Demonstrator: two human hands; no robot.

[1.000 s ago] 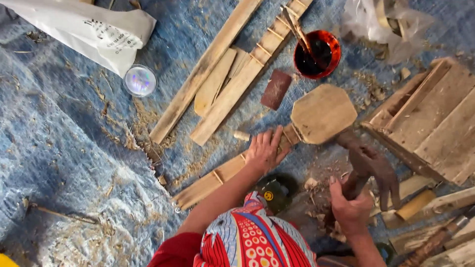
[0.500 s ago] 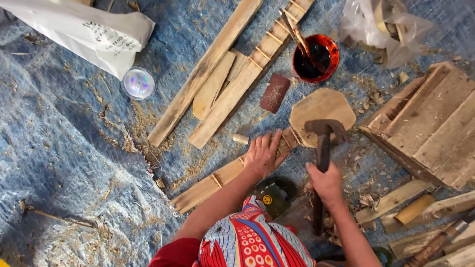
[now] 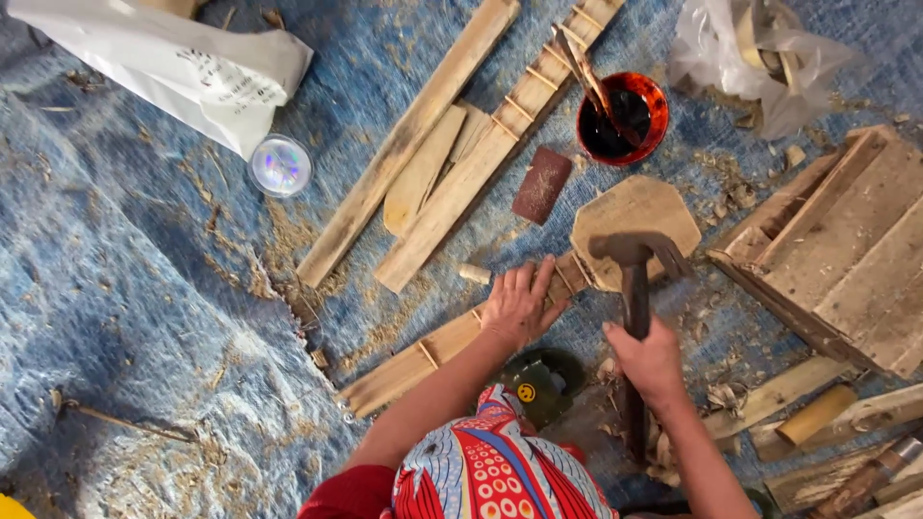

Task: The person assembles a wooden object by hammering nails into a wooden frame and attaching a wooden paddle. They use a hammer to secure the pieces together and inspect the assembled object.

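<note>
Kneeling over a blue tarp (image 3: pixel 125 317), low centre of frame. Right hand (image 3: pixel 652 360) has its fingers wrapped round the dark handle of a claw hammer (image 3: pixel 635 264), whose head sits over the near edge of an octagonal wooden board (image 3: pixel 639 216). Left hand (image 3: pixel 519 306) lies flat, fingers spread and empty, pressing down a notched wooden slat (image 3: pixel 433 354) that runs from lower centre up to meet the board. Judging by this, the slat-to-board joint is being nailed and looks unfinished; no nail can be made out.

Just beyond: a sanding block (image 3: pixel 541 185). Further up, loose slats (image 3: pixel 452 154) lie unattached, so more assembly seems left. A red bowl of dark liquid (image 3: pixel 623 117) with a stirring stick stands upper centre. Upper left: a white sack (image 3: pixel 183 67) and a small round lid (image 3: pixel 280 165). At right, a plank crate (image 3: pixel 846 250).
</note>
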